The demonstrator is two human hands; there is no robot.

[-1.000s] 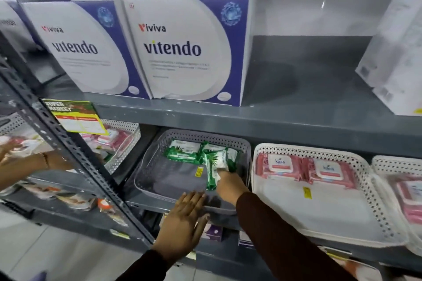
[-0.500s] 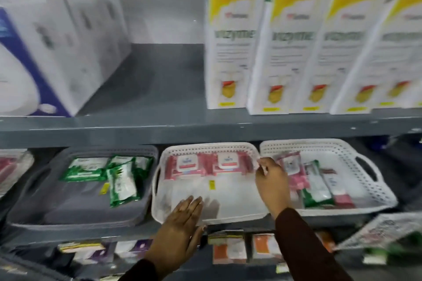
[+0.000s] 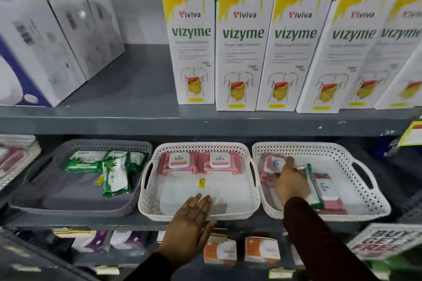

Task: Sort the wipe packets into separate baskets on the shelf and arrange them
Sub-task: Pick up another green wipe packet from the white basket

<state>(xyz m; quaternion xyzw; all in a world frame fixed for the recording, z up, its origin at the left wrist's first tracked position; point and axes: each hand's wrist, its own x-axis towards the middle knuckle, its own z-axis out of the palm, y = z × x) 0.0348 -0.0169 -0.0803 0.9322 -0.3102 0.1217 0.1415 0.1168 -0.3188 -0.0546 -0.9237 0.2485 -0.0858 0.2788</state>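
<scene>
Two hands work low in the frame. Since half a second ago the left hand [image 3: 191, 219] has barely shifted, lying flat and open on the front rim of the middle white basket [image 3: 146, 203]. The right hand [image 3: 291, 180] has gone deeper into the right white basket [image 3: 376, 203], its grip now closed on a green wipe packet [image 3: 314, 186], long axis running front to back. Farther left, green packets [image 3: 115, 177] lie in the grey basket [image 3: 68, 203].

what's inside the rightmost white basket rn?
Rightmost white basket holds mixed packets: pink Kara packets and one green-edged packet. The right hand covers several, so the count is unclear.
</scene>
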